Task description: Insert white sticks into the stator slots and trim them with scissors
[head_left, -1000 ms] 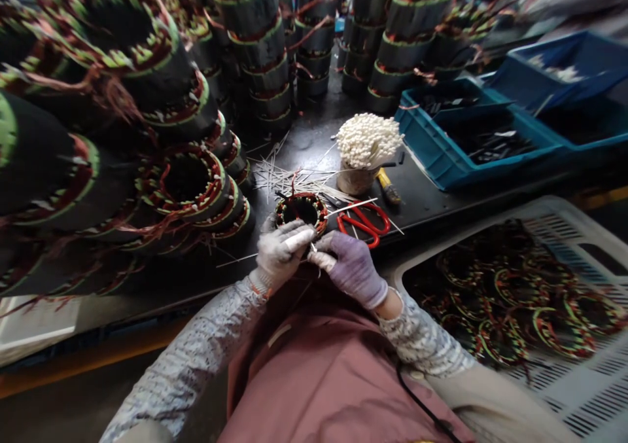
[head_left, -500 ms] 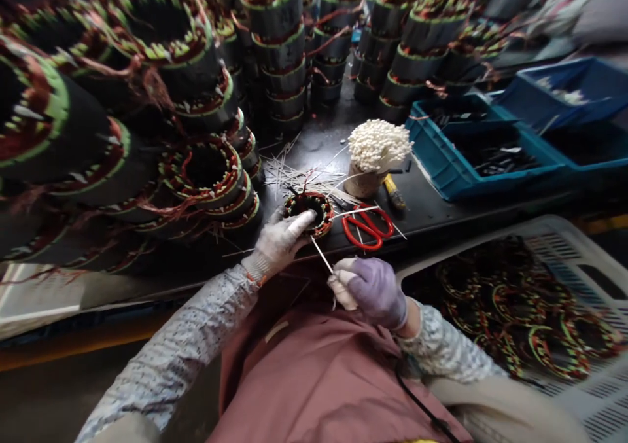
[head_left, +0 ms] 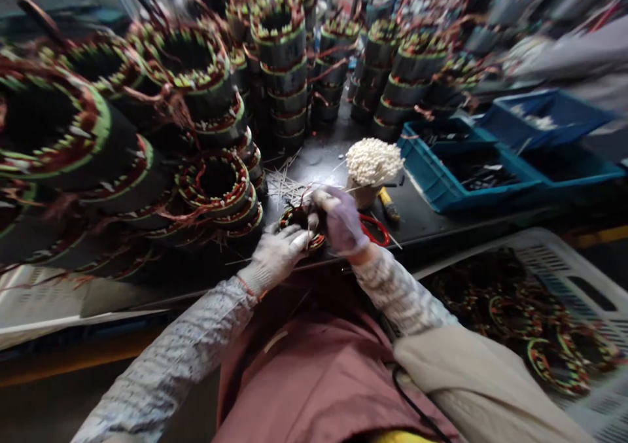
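Observation:
A small wound stator (head_left: 293, 217), with red and green round its rim and dark inside, lies at the bench's front edge. My left hand (head_left: 282, 250), in a whitish knit glove, grips its near left side with the fingers over the rim. My right hand (head_left: 341, 219), in a purple and white glove, is closed at the stator's right side and covers part of it. Its fingertips are smeared, and what they pinch is hidden. Partly behind my right wrist are red-handled scissors (head_left: 381, 229). Loose white ties (head_left: 284, 182) lie scattered just beyond the stator.
Stacks of larger stators (head_left: 216, 181) crowd the left and back. A cup holds a thick bundle of white ties (head_left: 373, 160), beside a yellow-handled tool (head_left: 387, 202). Blue bins (head_left: 426, 178) stand right. Below, a white crate (head_left: 554, 243) holds small stators. Another person's sleeve (head_left: 569, 60) shows far right.
My right hand has moved up and left from near my lap, where it held a taut white tie, to the stator. The left hand still holds the stator. The view has tilted upward slightly.

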A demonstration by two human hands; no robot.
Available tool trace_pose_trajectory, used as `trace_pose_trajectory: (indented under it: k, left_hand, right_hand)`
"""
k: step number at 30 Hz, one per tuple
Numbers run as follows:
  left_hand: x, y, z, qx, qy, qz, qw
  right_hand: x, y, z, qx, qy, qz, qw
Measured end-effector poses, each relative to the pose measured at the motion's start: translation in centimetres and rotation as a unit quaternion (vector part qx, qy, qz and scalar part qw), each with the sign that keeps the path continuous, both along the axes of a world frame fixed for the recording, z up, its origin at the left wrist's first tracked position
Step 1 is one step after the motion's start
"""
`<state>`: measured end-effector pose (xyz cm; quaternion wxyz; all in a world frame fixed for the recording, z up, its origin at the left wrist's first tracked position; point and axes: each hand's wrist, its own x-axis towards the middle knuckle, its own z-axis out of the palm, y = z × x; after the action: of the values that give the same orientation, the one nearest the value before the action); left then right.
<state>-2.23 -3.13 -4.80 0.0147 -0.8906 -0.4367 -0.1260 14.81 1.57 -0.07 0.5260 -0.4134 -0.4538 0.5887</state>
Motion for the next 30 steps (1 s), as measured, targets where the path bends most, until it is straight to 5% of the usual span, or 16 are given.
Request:
trace_pose_trajectory:
  k: [3,5,9,12,15,19,22,26,30]
  left_hand:
    - [-0.7,-0.9,-0.1,0.033,-0.03,0.033,0.998]
    - [-0.9,-1.4,0.0,0.036,-0.038,0.049,0.997]
    - [-0.9,-2.3,0.8,0.072,0.005,0.075,0.995]
    - [-1.4,-3.0,0.8,0.127,0.025,0.075,0.989]
    - [-2.0,-3.3,0.0,0.153,0.001,0.064,0.986]
    - [-2.2,-3.1,-0.9,0.161,-0.042,0.066,0.984]
    - [-2.2,-2.9,-0.9,0.156,-0.049,0.064,0.984]
    - [-2.3,-2.8,-0.6,0.168,-0.034,0.053,0.984]
    - [-2.5,-2.6,-0.6,0.159,-0.046,0.045,0.985]
  right_hand:
    - [5.1,-1.8,-2.2,0.139,-0.178,-0.163,0.961]
    - [7.9,-2.5,-4.4,0.16,-0.407,-0.108,0.893]
    - [8.2,-1.1,-6.7,0.095,-0.727,0.083,0.675]
    - [7.1,-0.2,-5.9,0.07,-0.776,0.141,0.61]
    - [7.6,-2.3,-5.3,0.082,-0.775,0.137,0.611]
    - [8.3,-7.8,-6.8,0.228,-0.671,0.107,0.697]
    - [6.7,-10.1,-7.8,0.255,-0.629,0.058,0.732]
    - [3.8,-9.4,-7.1,0.212,-0.67,0.034,0.711]
    - [2.8,-7.9,-6.3,0.206,-0.691,0.088,0.687]
